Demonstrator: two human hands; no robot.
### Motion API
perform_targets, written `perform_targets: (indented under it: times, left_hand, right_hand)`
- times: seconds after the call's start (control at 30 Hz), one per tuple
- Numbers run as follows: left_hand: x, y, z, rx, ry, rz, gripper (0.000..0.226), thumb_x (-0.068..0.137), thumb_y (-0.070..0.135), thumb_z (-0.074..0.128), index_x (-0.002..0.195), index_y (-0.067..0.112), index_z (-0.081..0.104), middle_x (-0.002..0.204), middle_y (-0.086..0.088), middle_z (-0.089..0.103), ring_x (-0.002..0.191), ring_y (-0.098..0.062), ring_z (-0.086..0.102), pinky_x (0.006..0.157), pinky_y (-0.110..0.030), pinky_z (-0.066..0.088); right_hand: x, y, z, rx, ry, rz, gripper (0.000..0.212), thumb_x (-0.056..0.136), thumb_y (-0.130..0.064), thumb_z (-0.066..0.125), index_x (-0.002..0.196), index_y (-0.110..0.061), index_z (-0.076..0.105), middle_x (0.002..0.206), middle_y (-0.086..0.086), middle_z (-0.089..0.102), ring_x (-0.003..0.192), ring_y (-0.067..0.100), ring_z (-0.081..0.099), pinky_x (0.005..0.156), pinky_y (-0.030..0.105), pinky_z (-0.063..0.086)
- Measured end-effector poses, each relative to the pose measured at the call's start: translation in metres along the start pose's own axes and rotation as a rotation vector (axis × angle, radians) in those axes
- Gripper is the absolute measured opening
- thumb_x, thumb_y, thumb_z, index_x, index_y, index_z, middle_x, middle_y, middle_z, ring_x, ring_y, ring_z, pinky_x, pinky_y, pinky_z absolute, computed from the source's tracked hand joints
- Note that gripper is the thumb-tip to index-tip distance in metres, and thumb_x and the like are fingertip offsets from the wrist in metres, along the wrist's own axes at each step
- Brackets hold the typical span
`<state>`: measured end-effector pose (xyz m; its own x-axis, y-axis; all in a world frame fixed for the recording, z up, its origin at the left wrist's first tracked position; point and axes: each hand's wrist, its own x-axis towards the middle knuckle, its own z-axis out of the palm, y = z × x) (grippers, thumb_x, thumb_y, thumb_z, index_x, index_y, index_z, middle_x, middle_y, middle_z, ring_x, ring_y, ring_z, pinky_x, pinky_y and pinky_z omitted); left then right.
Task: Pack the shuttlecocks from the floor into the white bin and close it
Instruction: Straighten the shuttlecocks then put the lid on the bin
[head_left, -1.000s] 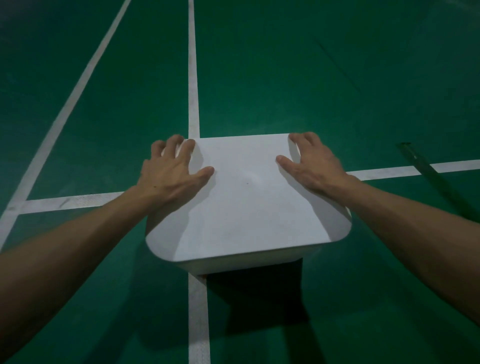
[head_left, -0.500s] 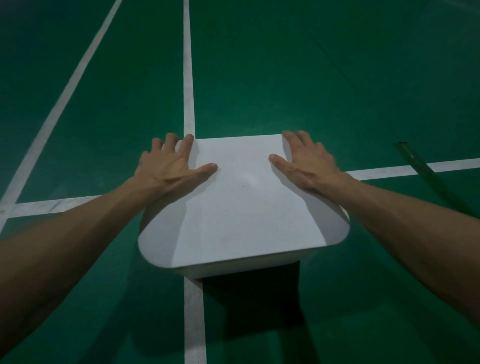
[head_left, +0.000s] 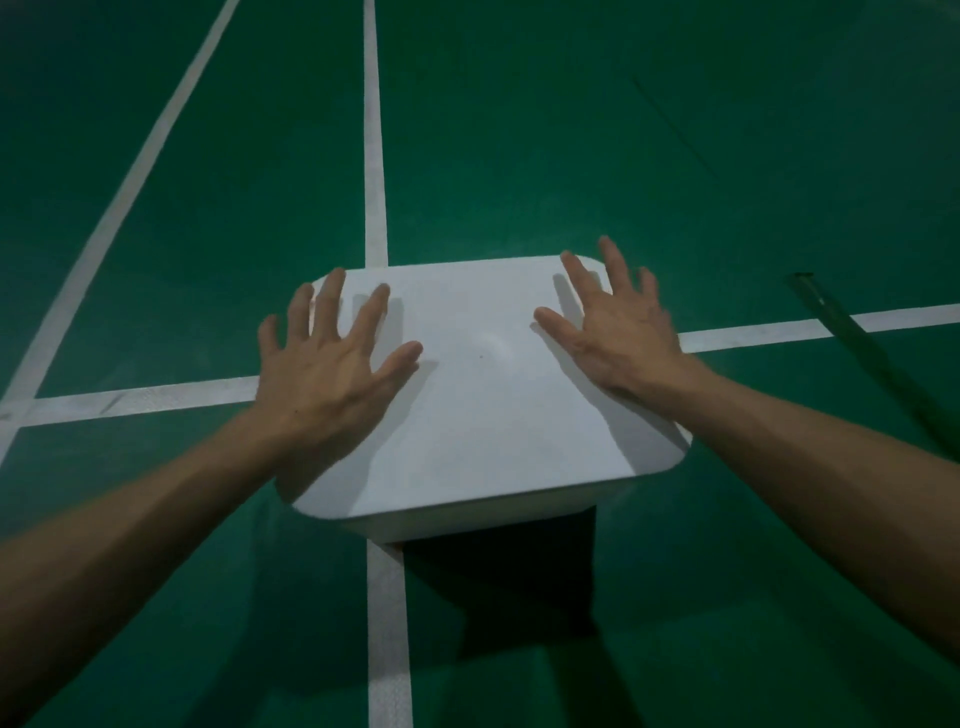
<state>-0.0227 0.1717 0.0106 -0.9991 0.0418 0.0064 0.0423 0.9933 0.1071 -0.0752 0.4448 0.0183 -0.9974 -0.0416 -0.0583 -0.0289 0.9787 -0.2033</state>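
White rounded-corner bin (head_left: 483, 415), lid shut, sits at frame centre on the green court floor (head_left: 571, 130), where white painted lines (head_left: 375, 156) cross. Its far edge points up-frame; the long axis is unclear. Your left hand (head_left: 332, 374) and right hand (head_left: 618, 338) lie spread, fingers straight, over its far corners. Floor shows along every edge.

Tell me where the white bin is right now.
Head view: the white bin sits mid-frame on the green floor where two white court lines cross, beneath the left hand and right hand.
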Motion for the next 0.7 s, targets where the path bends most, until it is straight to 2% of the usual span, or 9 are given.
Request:
perform_targets:
  times: [0.1, 0.2, 0.33, 0.43, 0.53, 0.63, 0.7]
  left_hand:
    - [-0.035, -0.005, 0.003, 0.02, -0.069, -0.008, 0.081, 0.073, 0.081, -0.007, 0.146, 0.044, -0.012, 0.157, 0.001, -0.021, 0.146, -0.023, -0.012, 0.115, -0.056, 0.003]
    - [-0.046, -0.002, 0.005, 0.053, -0.091, -0.021, 0.09, 0.069, 0.082, -0.006, 0.148, 0.04, -0.008, 0.159, -0.003, -0.013, 0.146, -0.024, -0.011, 0.115, -0.053, 0.007]
    - [-0.044, 0.006, 0.003, 0.032, -0.081, 0.003, 0.092, 0.07, 0.082, -0.001, 0.15, 0.035, 0.001, 0.159, -0.008, -0.006, 0.146, -0.029, -0.008, 0.115, -0.056, 0.011]
    - [-0.042, 0.005, 0.002, 0.084, -0.087, 0.02, 0.092, 0.072, 0.081, -0.004, 0.15, 0.033, 0.0, 0.159, -0.009, -0.007, 0.146, -0.029, -0.01, 0.115, -0.059, 0.004]
    - [-0.044, 0.007, 0.003, 0.111, -0.1, 0.023, 0.1, 0.068, 0.083, -0.011, 0.151, 0.029, -0.007, 0.158, -0.004, -0.02, 0.144, -0.025, -0.02, 0.112, -0.061, -0.007]
    - [-0.05, 0.019, 0.003, 0.077, -0.172, 0.028, 0.105, 0.059, 0.088, -0.015, 0.149, 0.033, -0.015, 0.157, 0.0, -0.022, 0.144, -0.028, -0.018, 0.11, -0.066, -0.006]
    - [-0.055, 0.025, 0.006, 0.086, -0.161, 0.049, 0.102, 0.059, 0.09, -0.014, 0.146, 0.038, -0.02, 0.156, -0.003, -0.023, 0.144, -0.033, -0.018, 0.108, -0.069, -0.006]
  right_hand:
    - [-0.036, 0.005, 0.001, -0.04, -0.043, -0.055, 0.081, 0.081, -0.08, 0.026, 0.149, -0.046, -0.002, 0.158, -0.012, -0.018, 0.145, 0.038, -0.009, 0.112, 0.061, 0.009]
    - [-0.061, 0.014, 0.006, -0.082, -0.083, -0.044, 0.086, 0.075, -0.086, 0.018, 0.148, -0.047, -0.005, 0.159, -0.01, -0.016, 0.145, 0.038, -0.008, 0.112, 0.061, 0.009]
    - [-0.062, 0.014, 0.01, -0.115, -0.059, -0.063, 0.089, 0.075, -0.086, 0.015, 0.15, -0.041, -0.003, 0.161, -0.004, -0.009, 0.146, 0.035, -0.005, 0.113, 0.058, 0.015]
    - [-0.058, 0.013, 0.01, -0.137, -0.066, -0.094, 0.09, 0.076, -0.085, 0.013, 0.151, -0.037, -0.002, 0.161, 0.0, -0.01, 0.146, 0.03, -0.014, 0.115, 0.059, 0.007]
    - [-0.066, 0.011, 0.009, -0.151, -0.042, -0.066, 0.091, 0.075, -0.085, 0.007, 0.151, -0.037, -0.005, 0.16, -0.002, -0.016, 0.145, 0.028, -0.019, 0.114, 0.061, -0.005]
    - [-0.086, 0.004, 0.012, -0.137, -0.072, -0.096, 0.094, 0.072, -0.088, 0.005, 0.15, -0.038, -0.006, 0.159, -0.001, -0.016, 0.145, 0.03, -0.018, 0.113, 0.061, -0.007]
    - [-0.096, 0.001, 0.015, -0.171, -0.079, -0.136, 0.098, 0.069, -0.089, 0.003, 0.151, -0.037, -0.008, 0.16, 0.001, -0.015, 0.145, 0.031, -0.018, 0.114, 0.06, -0.006]
